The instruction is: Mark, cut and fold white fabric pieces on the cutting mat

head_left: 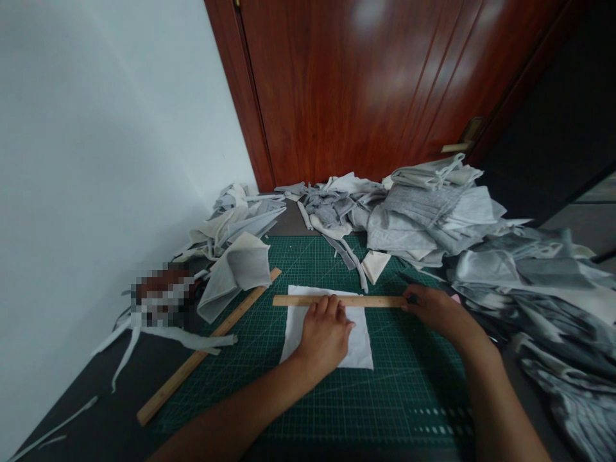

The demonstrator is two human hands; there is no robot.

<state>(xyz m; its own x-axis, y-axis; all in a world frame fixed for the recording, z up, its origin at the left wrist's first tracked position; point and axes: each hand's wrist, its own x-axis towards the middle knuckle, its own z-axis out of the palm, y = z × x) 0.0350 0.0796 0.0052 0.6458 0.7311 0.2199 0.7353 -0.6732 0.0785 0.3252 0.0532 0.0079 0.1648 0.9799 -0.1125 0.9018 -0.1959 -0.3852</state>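
A white piece of cloth (359,337), roughly square, lies flat on a green cutting mat (327,407) in front of me. Across its upper part runs a wooden ruler (283,300), nearly level, sticking out past both sides of the cloth. My left hand (327,330) rests flat on the cloth, its fingertips on the ruler's lower edge. At the ruler's right end, my right hand (436,311) has thumb and fingers closed on it. A dark slim thing (409,278) shows just above the right fingers; I cannot make out what it is.
Another wooden ruler (178,378) lies slanted on the left, partly under a folded grey cloth (240,269). Heaped grey and white fabric (423,212) fills the back and right. Cloth strips (356,263) trail onto the mat. Behind stand a white wall (106,160) and a brown door (346,96).
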